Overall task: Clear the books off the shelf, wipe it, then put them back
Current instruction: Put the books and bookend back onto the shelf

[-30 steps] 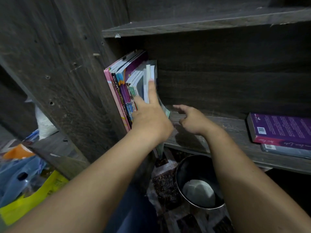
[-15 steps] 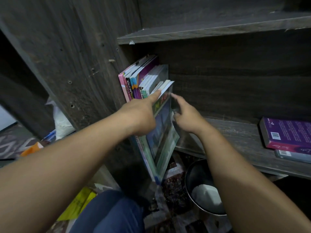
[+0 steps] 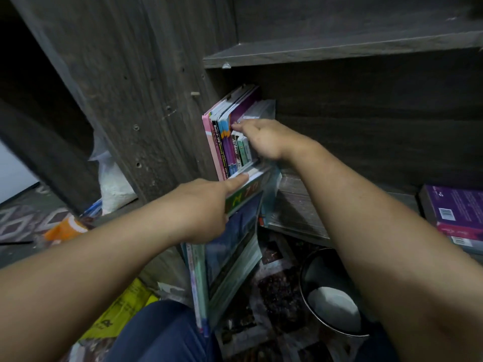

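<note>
A row of upright books (image 3: 222, 142) leans against the left wall of the dark wooden shelf (image 3: 295, 205). My right hand (image 3: 264, 139) reaches across their top edges, fingers stretched toward the purple one; its thumb is hidden. My left hand (image 3: 203, 207) grips a bundle of thin books (image 3: 235, 246) by the top edge, index finger along it. The bundle tilts out and hangs below the shelf's front edge. A stack of purple books (image 3: 457, 210) lies flat at the right of the shelf.
A metal bowl (image 3: 332, 296) with something white inside stands on the floor below the shelf. A white bag (image 3: 112, 178), an orange item (image 3: 65, 227) and a yellow bag (image 3: 122, 309) lie at the left. Another shelf board (image 3: 339, 52) is above.
My left hand has drawn the thin books out of the row and down past the shelf edge. My right hand has moved up from those books onto the tops of the upright ones.
</note>
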Tool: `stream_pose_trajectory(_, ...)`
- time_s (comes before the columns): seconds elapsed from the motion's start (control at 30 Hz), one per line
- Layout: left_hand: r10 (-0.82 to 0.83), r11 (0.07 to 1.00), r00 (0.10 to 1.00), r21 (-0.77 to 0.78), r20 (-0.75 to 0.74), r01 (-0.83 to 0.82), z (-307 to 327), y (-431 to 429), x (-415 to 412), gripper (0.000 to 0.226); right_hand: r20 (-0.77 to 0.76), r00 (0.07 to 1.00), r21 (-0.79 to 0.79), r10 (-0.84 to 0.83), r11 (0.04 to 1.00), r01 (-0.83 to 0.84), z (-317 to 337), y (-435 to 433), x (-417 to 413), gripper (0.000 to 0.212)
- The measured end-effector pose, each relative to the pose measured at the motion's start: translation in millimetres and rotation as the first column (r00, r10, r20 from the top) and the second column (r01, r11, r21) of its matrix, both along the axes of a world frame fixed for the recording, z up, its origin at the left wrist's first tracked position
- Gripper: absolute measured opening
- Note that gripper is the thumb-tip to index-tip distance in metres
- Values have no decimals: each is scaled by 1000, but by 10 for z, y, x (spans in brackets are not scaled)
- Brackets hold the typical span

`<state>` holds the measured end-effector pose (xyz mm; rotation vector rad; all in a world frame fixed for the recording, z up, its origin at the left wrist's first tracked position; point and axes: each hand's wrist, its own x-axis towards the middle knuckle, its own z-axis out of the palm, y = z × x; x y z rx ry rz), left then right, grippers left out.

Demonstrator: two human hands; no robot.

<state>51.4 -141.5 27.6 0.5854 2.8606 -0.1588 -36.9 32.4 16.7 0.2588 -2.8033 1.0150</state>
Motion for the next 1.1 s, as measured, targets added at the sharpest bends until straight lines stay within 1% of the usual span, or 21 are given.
stream_pose_trajectory(0.1,18,1000,999,-17,35,-18,-6,-87,21,82,-87,996,206,-26,978,44,33,3,9,35)
stream_pose_trajectory(0.17,36,999,999,-9,39,-36,43,-144,14,82,-81,995,337,-61,938,85,-20,46,7,37)
stream_pose_trajectory(0.2,46,999,998,4,41,-46,84,-174,7,81,-87,992,367,-89,923,115,-80,96,-4,36)
stream_pose_trajectory(0.23,54,998,998,22,44,-55,132,-197,3,80,-124,986,342,-113,928,150,-144,165,-4,28)
stream_pose_trajectory(0.3,59,996,997,70,43,-62,241,-219,-8,79,-227,955,184,-191,954,235,-282,359,7,12)
stream_pose_trajectory(0.33,56,994,998,89,32,-59,299,-207,-13,79,-254,937,93,-240,958,270,-345,459,27,15)
stream_pose_trajectory(0.4,46,992,999,118,-2,-45,402,-153,-34,79,-213,923,-63,-321,947,315,-411,588,92,41)
stream_pose_trajectory(0.43,36,992,999,126,-26,-32,452,-102,-53,79,-195,921,-106,-338,940,323,-414,613,121,50)
stream_pose_trajectory(0.47,25,992,998,126,-51,-19,502,-37,-80,79,-189,922,-125,-339,939,320,-407,617,135,55)
stream_pose_trajectory(0.6,12,993,990,115,-142,4,720,292,-231,76,-183,925,-119,-334,941,317,-355,578,123,57)
stream_pose_trajectory(0.7,2,1000,977,9,-215,0,833,487,-414,71,-150,929,-146,-338,937,318,-350,600,124,57)
stream_pose_trajectory(0.8,14,994,976,-104,-218,-37,934,569,-577,71,-109,937,-162,-331,936,311,-351,662,154,57)
stream_pose_trajectory(0.87,38,988,973,-138,-227,-70,988,559,-663,69,-85,936,-185,-342,928,322,-322,750,192,55)
stream_pose_trajectory(0.97,40,992,962,-104,-270,-71,984,579,-728,70,-57,930,-172,-364,921,350,-280,903,245,55)
stream_pose_trajectory(1.03,35,999,950,-25,-310,-45,876,640,-728,69,-69,928,-148,-366,924,353,-278,928,278,56)
stream_pose_trajectory(1.1,68,995,944,89,-322,-41,637,716,-731,71,-121,925,-125,-361,930,346,-295,904,288,57)
